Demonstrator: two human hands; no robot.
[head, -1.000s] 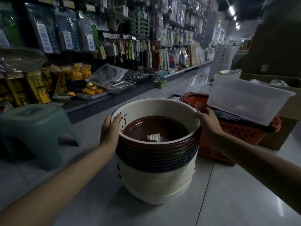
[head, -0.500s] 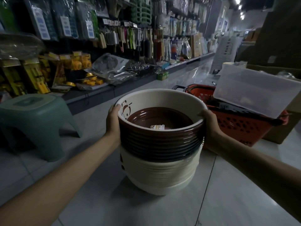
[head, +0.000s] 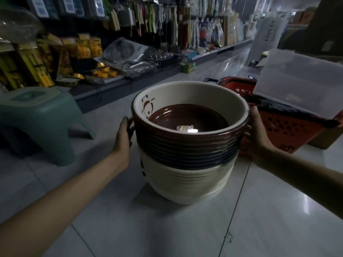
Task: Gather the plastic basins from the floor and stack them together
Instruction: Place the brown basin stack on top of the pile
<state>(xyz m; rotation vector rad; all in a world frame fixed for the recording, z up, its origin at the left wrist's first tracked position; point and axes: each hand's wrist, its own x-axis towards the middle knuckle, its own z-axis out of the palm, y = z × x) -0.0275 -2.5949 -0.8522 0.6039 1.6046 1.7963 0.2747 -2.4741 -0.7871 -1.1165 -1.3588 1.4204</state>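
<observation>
Tall nested basin stack (head: 187,156), glossy ribbed plastic, round brown rims over cream ones, panda print inside, left hand (head: 123,138) and right hand (head: 257,134) curled round opposite sides, gripping

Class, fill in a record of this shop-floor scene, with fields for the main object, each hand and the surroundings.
Main object: tall stack of nested round plastic basins, cream below, dark brown above
Left hand: grips stack's left side
Right hand: grips stack's right side
Left of stack: green plastic stool
Right of stack: red plastic shopping basket under translucent plastic box
Floor: pale glossy tiles
</observation>
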